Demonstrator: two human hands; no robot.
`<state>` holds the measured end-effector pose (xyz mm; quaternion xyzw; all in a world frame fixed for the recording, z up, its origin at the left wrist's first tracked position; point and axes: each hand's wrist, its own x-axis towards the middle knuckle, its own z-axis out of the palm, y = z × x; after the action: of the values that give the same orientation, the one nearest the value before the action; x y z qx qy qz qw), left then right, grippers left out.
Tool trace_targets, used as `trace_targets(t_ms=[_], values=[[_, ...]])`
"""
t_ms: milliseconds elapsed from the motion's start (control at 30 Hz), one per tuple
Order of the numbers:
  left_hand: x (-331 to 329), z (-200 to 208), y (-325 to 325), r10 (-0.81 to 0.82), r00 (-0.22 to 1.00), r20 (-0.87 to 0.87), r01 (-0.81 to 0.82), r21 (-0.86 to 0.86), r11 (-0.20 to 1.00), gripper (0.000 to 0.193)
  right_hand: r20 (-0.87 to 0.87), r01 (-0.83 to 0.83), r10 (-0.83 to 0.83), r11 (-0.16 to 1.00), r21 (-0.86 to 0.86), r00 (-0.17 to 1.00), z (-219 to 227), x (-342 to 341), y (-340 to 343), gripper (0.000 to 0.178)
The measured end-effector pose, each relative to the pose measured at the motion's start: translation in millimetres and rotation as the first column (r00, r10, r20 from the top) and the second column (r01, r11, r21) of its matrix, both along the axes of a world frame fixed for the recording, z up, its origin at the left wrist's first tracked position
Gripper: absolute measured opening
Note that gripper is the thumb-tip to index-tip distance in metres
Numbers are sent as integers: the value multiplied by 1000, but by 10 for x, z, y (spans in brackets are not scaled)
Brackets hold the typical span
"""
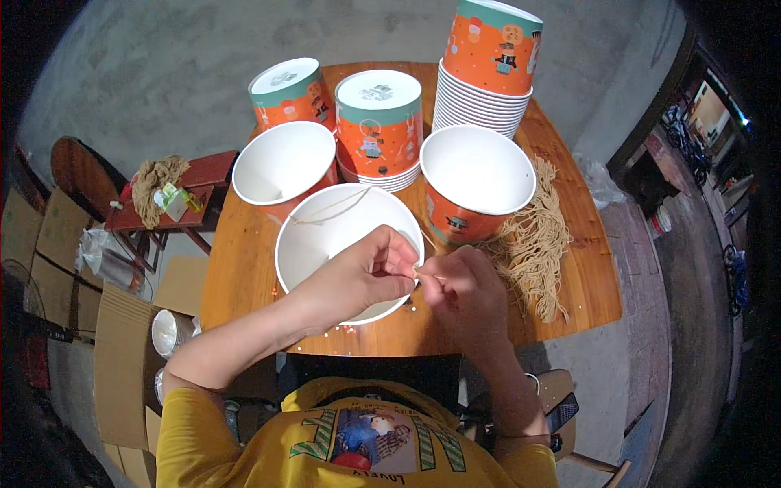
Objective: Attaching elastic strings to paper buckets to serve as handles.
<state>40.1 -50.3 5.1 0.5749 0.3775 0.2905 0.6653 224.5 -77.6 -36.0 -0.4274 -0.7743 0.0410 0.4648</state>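
Paper bucket (325,236) upright, mouth up; L hand (370,272) & R hand (460,285) pinch its string (338,210).

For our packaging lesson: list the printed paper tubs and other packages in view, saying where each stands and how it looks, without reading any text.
Paper tub: table front, at both hands; white inside, string across its rim.
Two upright tubs: behind it, white inside, orange outside.
Upturned tubs: table back, orange with teal band.
Tall tub stack: back right, white rims.
Small green-white packet: red stool, left.
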Motion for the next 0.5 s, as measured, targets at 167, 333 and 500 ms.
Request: trace_targets(t_ms=[167,333,500], values=[[3,-1,19,-24,991,-129,31,55,998,22,-110,-21,12,996,-81,994,-19,-17,3,15],[-10,49,-17,-20,967,-255,68,178,982,18,-152,-32,16,994,-107,988,-81,13,11,15],[-44,19,-23,31,939,-343,87,324,942,11,-164,-63,42,991,-122,986,-134,31,17,19]])
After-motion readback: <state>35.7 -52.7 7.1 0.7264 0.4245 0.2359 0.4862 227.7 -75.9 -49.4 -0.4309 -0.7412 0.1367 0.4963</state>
